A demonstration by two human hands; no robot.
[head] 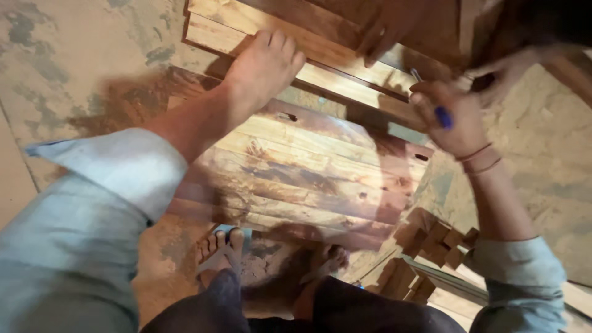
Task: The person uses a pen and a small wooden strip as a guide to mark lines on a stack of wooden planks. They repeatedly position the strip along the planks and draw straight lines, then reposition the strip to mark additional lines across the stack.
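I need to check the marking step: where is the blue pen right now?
In the head view, the blue pen is at upper right, held in the right hand, at the edge of the wooden planks.

Both arms in light blue-grey shirt sleeves, rolled up to abt the elbow; forearms bare. Left sleeve (92,209) fills lower left of frame, cuff folded back w/ a pale inner edge. Right sleeve (521,280) at lower right, bunched at the elbow. Right wrist has two thin reddish-brown thread bands (478,159) (close together). Trousers (345,311) dark, nearly black, bottom centre. Feet at lower centre in flip-flops (219,256) w/ pale straps & a bit of blue sole; the right one is in shadow, hard to make out. Left hand (262,65) & right hand (450,114) bare, no rings seen.
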